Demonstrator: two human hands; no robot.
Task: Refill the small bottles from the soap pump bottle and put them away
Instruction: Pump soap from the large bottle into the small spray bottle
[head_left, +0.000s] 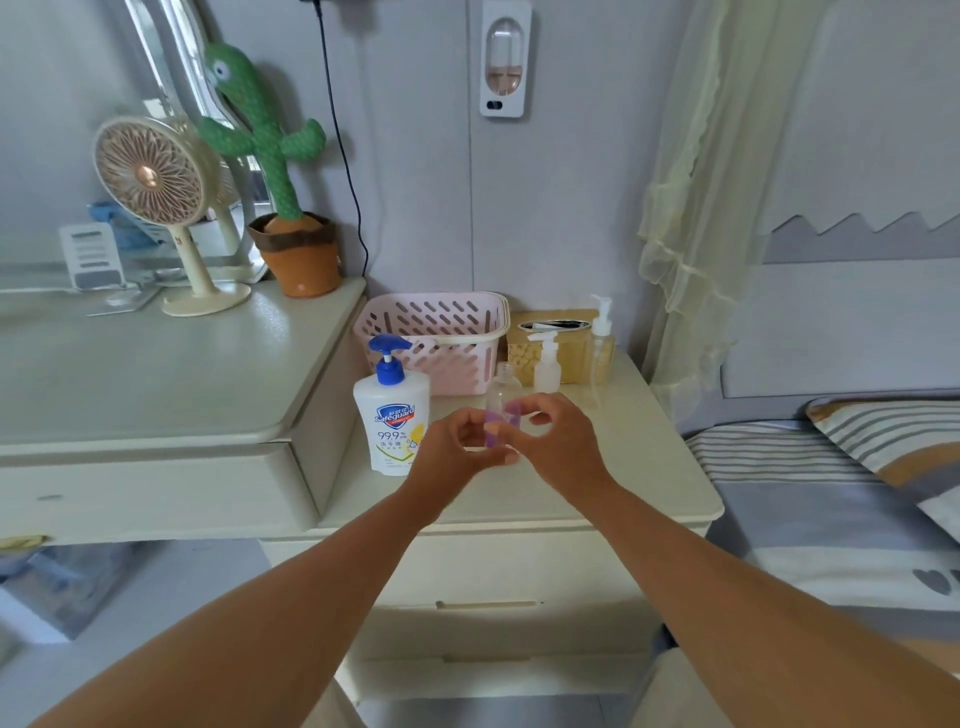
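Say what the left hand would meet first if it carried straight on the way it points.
Probably the right hand, which faces the left hand across the purple piece both pinch; behind them stands the small clear bottle, depth unclear.

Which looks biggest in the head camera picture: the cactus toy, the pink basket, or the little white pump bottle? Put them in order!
1. cactus toy, pot included
2. pink basket
3. little white pump bottle, clearly the smallest

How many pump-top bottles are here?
3: the large soap bottle at the front, a small white bottle before the yellow box, a tall clear bottle at that box's right end. The pink basket may hide others.
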